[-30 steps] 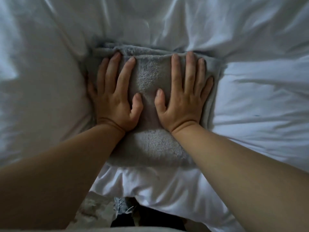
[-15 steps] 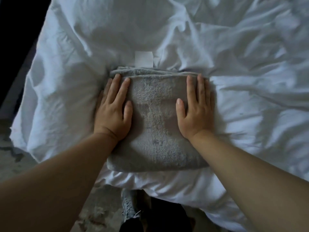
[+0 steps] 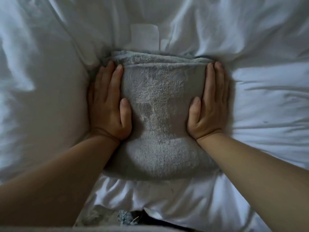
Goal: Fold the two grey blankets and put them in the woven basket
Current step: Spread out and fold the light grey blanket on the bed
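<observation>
Grey blanket (image 3: 160, 101) lies folded into a thick pad of several layers on the white bedding (image 3: 259, 97), right in front of you and close to the near edge of the bed. Its far end shows folded edges stacked one above another. Its near end bulges wide and rounded. Between those ends the pad is squeezed narrow where your hands press in from both sides.

Your left hand (image 3: 107, 108) lies along the left flank, with its fingers (image 3: 117, 76) straight, together and pointing away from you, and the thumb resting on the top face of the fabric. Your right hand (image 3: 209, 108) mirrors it on the right flank, with straight fingers along the edge and the thumb laid on top. Neither hand curls round the fabric: both are flat and pressing, and the wrists sit at the narrowest part. The bedding hides how far the outer fingers reach down beside the pad.

Your bare forearms come in from the two lower corners. The bedding is creased and dented around the pad. Just beyond the far end a white rectangular label (image 3: 144, 36) lies on the bedding; you cannot tell whether it touches the top fold. Below the near edge of the bed a strip of patterned floor (image 3: 98, 216) shows, dim and blurred.
</observation>
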{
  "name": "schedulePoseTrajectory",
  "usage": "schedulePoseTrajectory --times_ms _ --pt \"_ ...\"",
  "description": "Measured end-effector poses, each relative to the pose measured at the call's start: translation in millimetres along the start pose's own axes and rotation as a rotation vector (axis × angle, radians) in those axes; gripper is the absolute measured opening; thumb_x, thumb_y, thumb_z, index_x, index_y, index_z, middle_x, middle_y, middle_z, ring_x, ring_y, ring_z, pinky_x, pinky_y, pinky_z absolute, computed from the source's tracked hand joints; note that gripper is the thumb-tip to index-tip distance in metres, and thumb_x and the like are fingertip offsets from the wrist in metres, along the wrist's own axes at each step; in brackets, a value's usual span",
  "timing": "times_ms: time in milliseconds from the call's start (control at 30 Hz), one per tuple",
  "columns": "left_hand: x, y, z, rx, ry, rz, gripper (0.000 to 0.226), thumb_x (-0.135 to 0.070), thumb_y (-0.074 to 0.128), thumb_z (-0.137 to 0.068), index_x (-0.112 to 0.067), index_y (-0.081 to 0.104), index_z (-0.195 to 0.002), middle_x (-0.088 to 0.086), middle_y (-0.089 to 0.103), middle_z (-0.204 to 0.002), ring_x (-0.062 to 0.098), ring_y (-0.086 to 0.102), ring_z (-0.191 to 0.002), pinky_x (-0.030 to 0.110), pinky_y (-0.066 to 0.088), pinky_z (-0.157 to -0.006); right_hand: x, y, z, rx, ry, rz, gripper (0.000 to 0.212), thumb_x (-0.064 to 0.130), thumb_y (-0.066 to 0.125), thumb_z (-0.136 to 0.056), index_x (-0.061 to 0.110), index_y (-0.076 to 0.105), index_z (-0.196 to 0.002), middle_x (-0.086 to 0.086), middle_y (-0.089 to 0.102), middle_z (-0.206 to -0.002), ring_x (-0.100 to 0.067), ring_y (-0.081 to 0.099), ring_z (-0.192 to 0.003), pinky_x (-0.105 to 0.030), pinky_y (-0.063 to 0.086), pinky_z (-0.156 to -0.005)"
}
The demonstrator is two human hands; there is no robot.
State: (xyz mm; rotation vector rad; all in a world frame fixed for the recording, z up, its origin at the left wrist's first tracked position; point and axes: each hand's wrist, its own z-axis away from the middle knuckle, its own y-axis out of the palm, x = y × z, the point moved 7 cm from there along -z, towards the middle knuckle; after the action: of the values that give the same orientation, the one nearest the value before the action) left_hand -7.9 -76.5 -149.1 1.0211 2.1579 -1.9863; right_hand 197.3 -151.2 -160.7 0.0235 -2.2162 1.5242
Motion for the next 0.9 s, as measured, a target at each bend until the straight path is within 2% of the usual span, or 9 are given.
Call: schedulePoseTrajectory --times_ms 200,300,367,433,500,567,700,800,900 --pt "-8 -17 -2 -0.020 0.010 0.054 0.061 -0.030 0.030 -0.090 0.004 0.040 -0.140 0.023 0.039 -0.146 0.036 0.034 -0.137 0.045 0.024 -0.115 4 -13 -4 -0.019 0.020 -0.013 0.064 0.035 0.026 -0.093 -0.002 0.036 -0.144 -0.021 0.037 -0.149 -0.033 0.034 -0.139 -0.041 0.020 -0.116" --pt "-14 -34 -1 0.046 -0.069 0.089 0.060 -0.027 0.035 -0.089 -0.003 0.037 -0.144 0.017 0.033 -0.151 0.033 0.028 -0.141 0.039 0.018 -0.118 11 -28 -7 0.033 0.056 -0.027 0.062 0.032 0.027 -0.093 -0.002 0.036 -0.144 -0.021 0.036 -0.149 -0.033 0.034 -0.139 -0.038 0.020 -0.116" --pt "-22 -49 0 0.108 -0.131 0.081 0.060 -0.025 0.038 -0.091 -0.011 0.032 -0.148 0.010 0.025 -0.156 0.026 0.020 -0.145 0.034 0.013 -0.120 17 -41 -10 0.108 0.087 -0.028 0.059 0.029 0.029 -0.094 0.001 0.032 -0.146 -0.020 0.032 -0.152 -0.032 0.030 -0.142 -0.038 0.017 -0.119" --pt "-34 -69 3 0.145 -0.172 0.064 0.059 -0.026 0.041 -0.093 -0.020 0.028 -0.150 0.003 0.018 -0.160 0.020 0.014 -0.147 0.038 0.013 -0.120 23 -56 -10 0.211 0.124 -0.091 0.057 0.026 0.033 -0.097 0.005 0.025 -0.149 -0.019 0.022 -0.156 -0.031 0.020 -0.146 -0.039 0.012 -0.120" --pt "-48 -92 12 0.133 -0.196 0.097 0.057 -0.027 0.047 -0.093 -0.023 0.032 -0.148 0.000 0.017 -0.160 0.021 0.015 -0.147 0.044 0.018 -0.118 28 -78 -2 0.272 0.189 -0.186 0.059 0.030 0.035 -0.097 0.009 0.021 -0.151 -0.018 0.013 -0.159 -0.030 0.011 -0.148 -0.035 0.008 -0.121" --pt "-64 -111 27 0.096 -0.195 0.104 0.055 -0.030 0.048 -0.093 -0.024 0.037 -0.146 0.000 0.018 -0.160 0.019 0.015 -0.147 0.045 0.014 -0.119 36 -105 16 0.252 0.210 -0.208 0.061 0.034 0.033 -0.093 0.010 0.027 -0.149 -0.019 0.015 -0.158 -0.029 0.014 -0.148 -0.035 0.011 -0.121" --pt "-75 -103 58 0.183 -0.182 0.021 0.058 -0.041 0.039 -0.095 -0.031 0.023 -0.150 -0.002 0.004 -0.162 0.015 -0.001 -0.149 0.041 -0.002 -0.120 46 -124 57 0.247 0.136 -0.181 0.059 0.029 0.039 -0.091 0.006 0.037 -0.145 -0.023 0.024 -0.154 -0.035 0.025 -0.144 -0.047 0.023 -0.116" --pt "-66 -83 67 0.237 -0.159 -0.001 0.061 -0.045 0.031 -0.095 -0.032 0.014 -0.152 -0.003 -0.002 -0.162 0.014 -0.006 -0.148 0.042 0.001 -0.121 39 -108 70 0.265 0.116 -0.186 0.058 0.027 0.036 -0.093 0.007 0.032 -0.147 -0.020 0.023 -0.156 -0.032 0.022 -0.145 -0.046 0.023 -0.117" --pt "-53 -69 66 0.183 -0.126 0.009 0.066 -0.046 0.027 -0.089 -0.028 0.017 -0.152 0.001 0.005 -0.162 0.019 0.000 -0.149 0.043 0.007 -0.120 33 -91 74 0.191 0.061 -0.225 0.056 0.024 0.029 -0.094 0.001 0.032 -0.146 -0.023 0.025 -0.154 -0.034 0.025 -0.144 -0.043 0.026 -0.116"
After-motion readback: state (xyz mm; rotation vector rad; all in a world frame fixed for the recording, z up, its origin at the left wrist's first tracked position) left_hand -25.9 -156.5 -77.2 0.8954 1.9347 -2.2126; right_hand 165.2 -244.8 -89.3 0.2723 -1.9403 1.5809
